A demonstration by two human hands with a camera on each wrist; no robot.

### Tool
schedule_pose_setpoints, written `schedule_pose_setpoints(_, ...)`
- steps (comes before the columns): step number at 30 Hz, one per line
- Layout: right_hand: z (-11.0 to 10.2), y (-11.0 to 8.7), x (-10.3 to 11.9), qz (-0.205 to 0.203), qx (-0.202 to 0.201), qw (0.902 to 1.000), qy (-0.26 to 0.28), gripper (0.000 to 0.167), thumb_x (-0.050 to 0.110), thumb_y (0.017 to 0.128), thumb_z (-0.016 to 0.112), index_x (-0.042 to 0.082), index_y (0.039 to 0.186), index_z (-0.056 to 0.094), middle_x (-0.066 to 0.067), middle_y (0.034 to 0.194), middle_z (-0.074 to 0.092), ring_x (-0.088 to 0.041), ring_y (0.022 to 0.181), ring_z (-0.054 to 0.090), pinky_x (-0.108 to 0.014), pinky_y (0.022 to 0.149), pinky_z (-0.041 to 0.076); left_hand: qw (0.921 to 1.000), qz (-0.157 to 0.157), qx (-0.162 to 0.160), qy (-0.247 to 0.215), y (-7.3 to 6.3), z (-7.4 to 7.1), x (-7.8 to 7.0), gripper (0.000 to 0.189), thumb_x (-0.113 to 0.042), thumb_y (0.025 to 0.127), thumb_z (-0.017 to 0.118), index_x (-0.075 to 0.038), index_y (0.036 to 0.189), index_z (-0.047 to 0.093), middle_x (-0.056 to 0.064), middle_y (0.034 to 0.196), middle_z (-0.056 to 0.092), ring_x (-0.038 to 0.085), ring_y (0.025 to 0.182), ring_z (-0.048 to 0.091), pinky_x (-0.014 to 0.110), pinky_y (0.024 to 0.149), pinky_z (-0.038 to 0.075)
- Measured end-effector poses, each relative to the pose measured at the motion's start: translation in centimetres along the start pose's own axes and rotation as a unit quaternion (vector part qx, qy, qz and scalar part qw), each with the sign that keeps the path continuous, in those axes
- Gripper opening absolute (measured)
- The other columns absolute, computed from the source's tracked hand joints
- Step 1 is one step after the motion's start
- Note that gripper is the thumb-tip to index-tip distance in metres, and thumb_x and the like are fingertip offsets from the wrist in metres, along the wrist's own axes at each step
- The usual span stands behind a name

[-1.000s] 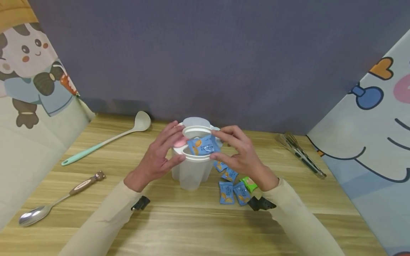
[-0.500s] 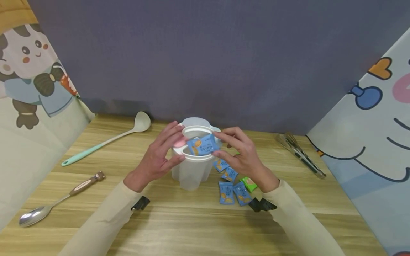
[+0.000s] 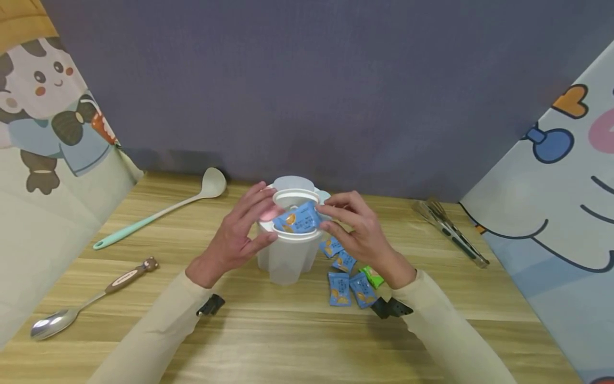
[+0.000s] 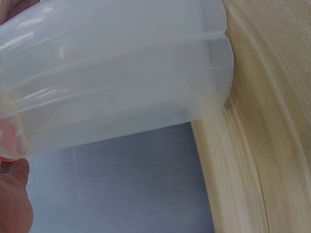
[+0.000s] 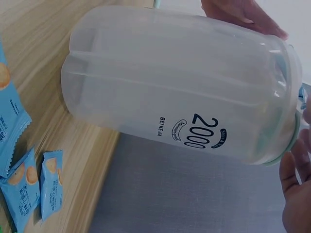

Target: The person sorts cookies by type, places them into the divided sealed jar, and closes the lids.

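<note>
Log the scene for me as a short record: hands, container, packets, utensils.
Left hand: grips the translucent container near its rim
Right hand: pinches the held blue packet at its right end
Container: upright on the table
Held packet: tilted at the container's mouth
Loose packets: four blue packets and one green packet visible
Utensils: ladle and spoon left, tongs right

A wood-grain table with pale and darker bands runs back to a plain, dark blue-grey wall. On the left, a pale wall covering shows a cartoon figure in blue; the right one carries an orange heart and black curved lines. Soft light leaves a faint sheen along the table's near edge.
</note>
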State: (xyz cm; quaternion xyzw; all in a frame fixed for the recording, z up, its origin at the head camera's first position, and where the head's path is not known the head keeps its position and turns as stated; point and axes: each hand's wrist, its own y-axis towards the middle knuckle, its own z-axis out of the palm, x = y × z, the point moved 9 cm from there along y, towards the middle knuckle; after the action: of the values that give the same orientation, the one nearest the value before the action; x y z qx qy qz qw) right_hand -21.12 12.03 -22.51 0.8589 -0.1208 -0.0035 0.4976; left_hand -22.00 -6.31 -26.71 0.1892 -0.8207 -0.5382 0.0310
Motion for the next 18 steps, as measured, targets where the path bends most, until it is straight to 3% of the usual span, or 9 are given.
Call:
schedule_pose_setpoints(8,0.28,0.07,0.11,-0.001,0.009,0.9999,-0.006,0.031,0.027,0.096,0.056,0.000,0.098,0.072,-0.015,0.102,0.060,-0.027,0.080,0.048,-0.026,0.065,0.043,1.0000,0.000,-0.004,0.003,-0.05,0.04,0.07,0.059,-0.047,0.097,0.047,0.007,0.119,0.057,0.023,0.129,0.050,0.039,0.128,0.038,0.048,0.107,0.032)
schedule_pose_setpoints(18,0.78,-0.16,-0.45,0.028,0.037,0.9989,-0.011,0.027,0.028,0.096,0.055,0.008,0.102,0.072,-0.013,0.108,0.057,-0.028,0.082,0.045,-0.030,0.065,0.039,1.0000,0.004,-0.005,0.003,0.04,0.03,0.03,0.057,-0.047,0.097,0.047,0.006,0.116,0.058,0.024,0.129,0.051,0.040,0.128,0.039,0.048,0.107,0.032)
